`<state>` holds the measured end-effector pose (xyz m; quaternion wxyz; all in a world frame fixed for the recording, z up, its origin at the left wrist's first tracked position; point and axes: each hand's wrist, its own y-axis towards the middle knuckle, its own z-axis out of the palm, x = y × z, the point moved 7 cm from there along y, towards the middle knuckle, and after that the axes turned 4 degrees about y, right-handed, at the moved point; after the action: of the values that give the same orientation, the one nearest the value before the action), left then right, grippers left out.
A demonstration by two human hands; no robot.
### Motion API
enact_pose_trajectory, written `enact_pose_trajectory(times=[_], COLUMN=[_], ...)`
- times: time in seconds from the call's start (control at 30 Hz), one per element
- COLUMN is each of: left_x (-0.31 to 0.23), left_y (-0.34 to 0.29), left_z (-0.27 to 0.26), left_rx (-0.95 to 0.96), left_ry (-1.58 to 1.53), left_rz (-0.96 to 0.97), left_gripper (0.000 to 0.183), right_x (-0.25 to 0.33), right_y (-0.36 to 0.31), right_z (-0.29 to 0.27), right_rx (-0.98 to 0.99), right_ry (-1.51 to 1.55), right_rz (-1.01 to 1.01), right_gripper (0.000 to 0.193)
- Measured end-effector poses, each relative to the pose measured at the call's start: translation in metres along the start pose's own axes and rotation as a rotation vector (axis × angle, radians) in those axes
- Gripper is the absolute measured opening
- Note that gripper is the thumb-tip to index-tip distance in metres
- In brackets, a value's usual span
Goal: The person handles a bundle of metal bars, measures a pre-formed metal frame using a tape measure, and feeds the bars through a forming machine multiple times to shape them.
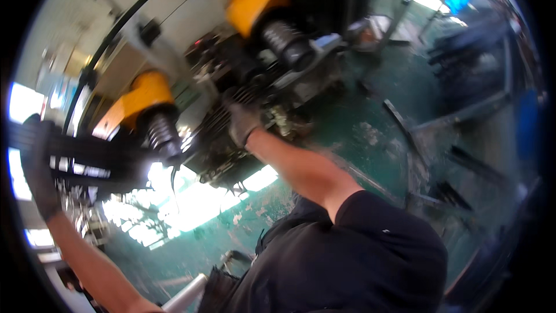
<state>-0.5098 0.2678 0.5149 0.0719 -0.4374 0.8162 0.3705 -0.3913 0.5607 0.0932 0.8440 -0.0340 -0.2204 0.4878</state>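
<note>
My left hand (pixel 41 168), in a dark glove, is at the far left with its fingers round a bundle of long dark metal bars (pixel 98 153). The bars run rightward toward the machine, below a yellow head (pixel 145 99) with a coiled spring (pixel 162 133). My right hand (pixel 244 120), in a greyish glove, is closed over dark bars (pixel 217 117) between the two spring-fitted heads. Motion smears the fingers' outlines, and I cannot tell whether both hands are on the same bars.
A second yellow head (pixel 258 3) with a thick spring (pixel 286 40) stands at the upper middle. Dark bars (pixel 469 52) are stacked in a metal frame (pixel 463 115) at right. Loose bars (pixel 399 119) lie near the green floor (pixel 341 122). A black hose (pixel 124 20) arcs at upper left.
</note>
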Motion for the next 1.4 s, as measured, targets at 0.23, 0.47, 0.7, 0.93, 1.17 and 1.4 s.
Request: enact_pose_trajectory(times=[0.23, 0.47, 0.7, 0.93, 1.17, 1.4], left_x=[-0.049, -0.122, -0.164, -0.210, -0.373, -0.548], left_y=[-0.066, -0.233, -0.479, -0.666, -0.842, -0.955], left_z=[0.082, 0.259, 0.405, 0.433, 0.480, 0.509], left_rx=[-0.220, 0.124, 0.812, 1.238, 1.538, 1.750], left_ry=[-0.139, -0.470, -0.699, -0.692, -0.668, -0.758], left_rz=[0.172, 0.090, -0.304, -0.714, -0.855, -0.733], left_gripper=[0.048, 0.047, 0.046, 0.045, 0.045, 0.044], right_x=[0.065, 0.267, 0.475, 0.625, 0.771, 0.897], right_y=[-0.111, -0.266, -0.541, -0.756, -0.898, -0.972], right_z=[-0.052, -0.244, -0.382, -0.392, -0.469, -0.554], right_rx=[0.088, -0.318, -0.967, -1.180, -1.296, -1.728], right_ry=[-0.113, -0.513, -0.613, -0.743, -0.938, -1.427], right_rz=[-0.108, -0.385, -1.008, -1.293, -1.340, -0.921], right_gripper=[0.009, 0.018, 0.023, 0.023, 0.020, 0.037])
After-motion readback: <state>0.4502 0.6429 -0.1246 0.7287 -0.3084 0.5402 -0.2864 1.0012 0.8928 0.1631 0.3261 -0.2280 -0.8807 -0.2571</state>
